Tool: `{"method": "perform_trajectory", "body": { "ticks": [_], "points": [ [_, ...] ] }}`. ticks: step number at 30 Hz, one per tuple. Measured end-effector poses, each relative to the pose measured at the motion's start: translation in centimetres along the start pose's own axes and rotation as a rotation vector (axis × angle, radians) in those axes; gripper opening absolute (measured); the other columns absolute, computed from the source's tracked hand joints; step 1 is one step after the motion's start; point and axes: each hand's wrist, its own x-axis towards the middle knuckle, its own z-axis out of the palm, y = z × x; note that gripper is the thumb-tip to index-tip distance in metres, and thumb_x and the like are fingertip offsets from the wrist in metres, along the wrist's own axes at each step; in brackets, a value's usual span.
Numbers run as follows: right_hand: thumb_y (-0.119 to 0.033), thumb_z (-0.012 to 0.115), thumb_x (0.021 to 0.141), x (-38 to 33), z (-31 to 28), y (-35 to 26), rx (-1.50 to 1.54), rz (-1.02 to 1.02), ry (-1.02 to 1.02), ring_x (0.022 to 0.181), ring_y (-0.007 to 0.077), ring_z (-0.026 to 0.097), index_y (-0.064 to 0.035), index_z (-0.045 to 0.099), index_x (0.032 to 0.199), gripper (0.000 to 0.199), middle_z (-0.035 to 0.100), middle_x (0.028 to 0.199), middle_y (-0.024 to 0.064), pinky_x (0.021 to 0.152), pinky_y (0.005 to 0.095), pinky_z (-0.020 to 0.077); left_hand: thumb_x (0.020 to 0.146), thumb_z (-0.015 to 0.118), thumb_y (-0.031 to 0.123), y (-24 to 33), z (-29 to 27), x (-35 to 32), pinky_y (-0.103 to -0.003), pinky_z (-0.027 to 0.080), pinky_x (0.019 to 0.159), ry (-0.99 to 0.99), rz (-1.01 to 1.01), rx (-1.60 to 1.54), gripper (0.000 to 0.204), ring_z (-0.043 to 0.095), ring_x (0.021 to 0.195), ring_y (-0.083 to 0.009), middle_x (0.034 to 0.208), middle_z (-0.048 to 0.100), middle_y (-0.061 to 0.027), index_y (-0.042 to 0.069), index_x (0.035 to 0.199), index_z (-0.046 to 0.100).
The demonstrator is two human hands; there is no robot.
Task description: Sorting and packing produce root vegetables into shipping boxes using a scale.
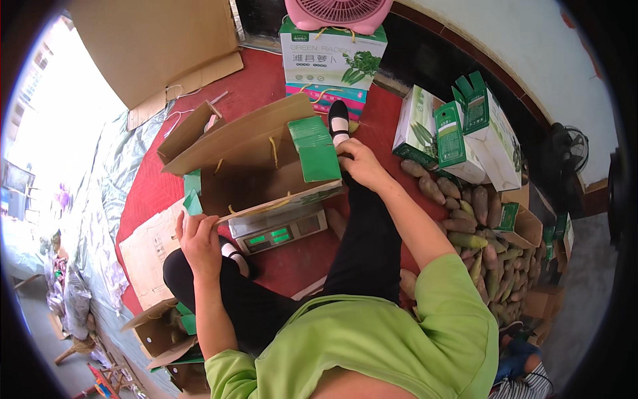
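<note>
An open cardboard carton [246,173] with green end flaps and yellow cord handles stands between my knees, bare brown board showing inside. Its long top flap is folded up and away from me. My left hand [198,238] pinches the near left edge of the carton. On the right side, my right hand [362,165] has its fingers closed at the carton's right end, beside the green flap [318,149]; the fingertips are partly hidden. Beneath the carton sits a digital scale [309,224] with lit green displays, its platform largely covered.
Many long root vegetables [495,266] are heaped at the right. Printed white-and-green cartons [488,136] stand behind them. Ahead, a pink fan [340,13] rests on another printed carton [332,60]. A large cardboard sheet [156,46] is at the far left, open cartons [159,332] at the lower left.
</note>
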Motion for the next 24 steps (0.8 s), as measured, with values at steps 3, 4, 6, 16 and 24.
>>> {"method": "perform_trajectory", "body": {
  "ticks": [3,4,6,16,24],
  "points": [
    [0.0,0.056,0.083,-0.1,1.8,1.7,0.101,0.236,-0.072,0.099,0.0317,0.062,0.0054,0.063,0.107,0.026,0.064,0.104,0.0208,0.086,0.0365,0.048,0.076,0.066,0.0,0.2,0.4,-0.1,-0.046,0.039,0.103,-0.009,0.058,0.006,0.011,0.059,0.083,-0.0258,0.082,0.058,-0.007,0.005,0.086,0.066],
    [0.0,0.056,0.083,-0.2,2.4,2.1,0.104,0.246,-0.06,0.099,0.0317,0.062,0.0054,0.063,0.107,0.026,0.064,0.104,0.0208,0.086,0.0365,0.048,0.076,0.066,-0.001,0.3,0.6,0.0,-0.045,0.041,0.1,-0.017,0.076,0.029,0.012,0.059,0.083,-0.0261,0.083,0.058,-0.007,0.005,0.086,0.066],
    [-0.002,0.056,0.084,-0.5,3.9,3.0,0.24,0.277,-0.053,0.102,0.0315,0.063,0.0048,0.062,0.11,0.028,0.065,0.108,0.0211,0.088,0.0358,0.0479,0.076,0.066,-0.001,0.4,0.9,-0.1,-0.043,0.043,0.097,-0.036,0.105,0.043,0.012,0.059,0.083,-0.0264,0.083,0.058,-0.007,0.005,0.086,0.066],
    [0.001,0.051,0.09,-1.3,3.5,0.6,0.222,0.256,-0.036,0.12,0.0248,0.056,0.008,0.043,0.134,0.045,0.056,0.129,0.0192,0.099,0.0328,0.044,0.077,0.067,0.001,0.9,1.1,-0.6,-0.038,0.047,0.076,-0.077,0.074,0.138,0.013,0.059,0.082,-0.0265,0.085,0.059,-0.0067,0.005,0.089,0.068],
    [-0.006,0.058,0.089,-1.6,4.9,0.9,0.579,0.173,0.107,0.119,0.0301,0.057,0.0065,0.048,0.13,0.044,0.058,0.126,0.0252,0.1,0.0361,0.0446,0.083,0.066,0.004,0.5,1.4,-0.8,-0.039,0.046,0.075,-0.078,0.056,0.144,0.009,0.059,0.082,-0.0289,0.088,0.06,-0.0073,0.007,0.092,0.068]
  ]
}}
